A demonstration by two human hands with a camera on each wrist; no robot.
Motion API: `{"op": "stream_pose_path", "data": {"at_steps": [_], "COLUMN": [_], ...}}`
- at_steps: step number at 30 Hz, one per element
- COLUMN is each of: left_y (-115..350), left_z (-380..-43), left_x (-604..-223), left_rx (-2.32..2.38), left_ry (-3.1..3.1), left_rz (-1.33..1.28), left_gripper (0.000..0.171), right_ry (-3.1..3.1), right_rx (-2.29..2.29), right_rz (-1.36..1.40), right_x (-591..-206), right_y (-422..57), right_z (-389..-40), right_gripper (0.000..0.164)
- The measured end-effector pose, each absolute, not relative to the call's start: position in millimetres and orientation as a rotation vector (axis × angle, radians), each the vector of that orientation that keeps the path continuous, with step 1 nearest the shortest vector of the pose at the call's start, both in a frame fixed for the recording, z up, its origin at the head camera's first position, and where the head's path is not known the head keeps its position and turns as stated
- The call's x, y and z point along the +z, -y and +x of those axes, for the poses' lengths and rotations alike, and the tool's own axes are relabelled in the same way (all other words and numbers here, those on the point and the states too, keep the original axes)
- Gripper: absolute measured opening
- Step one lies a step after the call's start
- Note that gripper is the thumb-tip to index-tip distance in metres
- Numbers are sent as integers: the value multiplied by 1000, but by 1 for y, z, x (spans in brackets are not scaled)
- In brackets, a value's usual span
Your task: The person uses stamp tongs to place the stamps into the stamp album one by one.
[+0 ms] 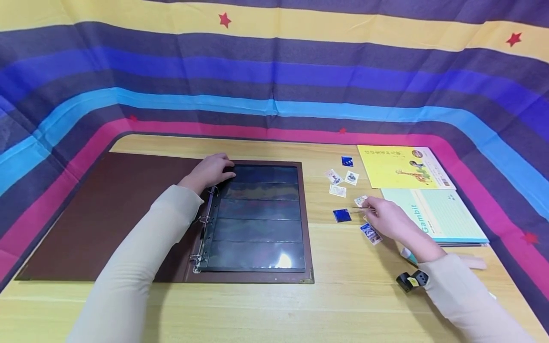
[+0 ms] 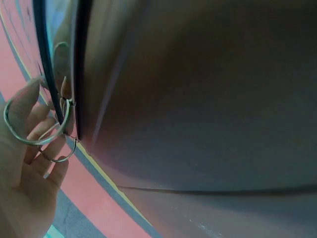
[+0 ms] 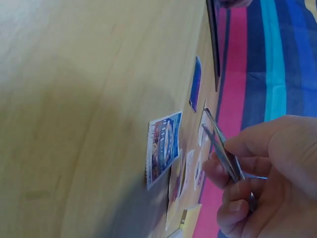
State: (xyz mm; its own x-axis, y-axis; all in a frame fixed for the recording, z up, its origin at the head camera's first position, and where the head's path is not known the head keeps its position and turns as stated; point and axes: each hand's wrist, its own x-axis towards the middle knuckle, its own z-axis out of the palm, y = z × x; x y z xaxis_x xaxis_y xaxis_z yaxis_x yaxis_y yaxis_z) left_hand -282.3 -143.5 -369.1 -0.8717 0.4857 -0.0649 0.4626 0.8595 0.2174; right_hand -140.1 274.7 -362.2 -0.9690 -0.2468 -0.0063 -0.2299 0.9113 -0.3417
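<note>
My left hand (image 1: pixel 210 170) rests at the upper left corner of the black pocket page (image 1: pixel 257 209) in an open brown ring binder (image 1: pixel 107 209). In the left wrist view its fingers lie beside the metal rings (image 2: pixel 37 141). My right hand (image 1: pixel 389 218) pinches metal tweezers (image 3: pixel 224 157), tips slightly apart. From the head view, the tips are at the right edge of a dark blue stamp (image 1: pixel 342 215); whether they touch it I cannot tell. Close to the hand lie a blue-and-white stamp (image 1: pixel 371 234) and a pale stamp (image 1: pixel 360 201), partly covered.
Farther back are several loose stamps, including another blue one (image 1: pixel 347 161). A yellow booklet (image 1: pixel 399 166) and a pale green notebook (image 1: pixel 446 214) lie at the right. A black object (image 1: pixel 405 282) sits by the right wrist. Striped cloth (image 1: pixel 274 71) borders the table.
</note>
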Motion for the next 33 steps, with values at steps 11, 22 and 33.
{"op": "stream_pose_path", "data": {"at_steps": [11,22,33], "left_y": [145,147,148], "left_z": [-279,-281,-283], "left_x": [-369,-368,-372], "left_rx": [156,313,293], "left_ry": [-2907,-2891,-2920], "left_rz": [753,708,755], "left_gripper": [61,58,48], "right_ry": [-3072,-3054,-3040], "right_rx": [-528,-603,-576], "right_rz": [-497,-529,-438], "right_x": [-373,-371,-368], "right_y": [-266,-256,-264], "right_z": [-147,-145,-132], "right_gripper": [10,13,10]}}
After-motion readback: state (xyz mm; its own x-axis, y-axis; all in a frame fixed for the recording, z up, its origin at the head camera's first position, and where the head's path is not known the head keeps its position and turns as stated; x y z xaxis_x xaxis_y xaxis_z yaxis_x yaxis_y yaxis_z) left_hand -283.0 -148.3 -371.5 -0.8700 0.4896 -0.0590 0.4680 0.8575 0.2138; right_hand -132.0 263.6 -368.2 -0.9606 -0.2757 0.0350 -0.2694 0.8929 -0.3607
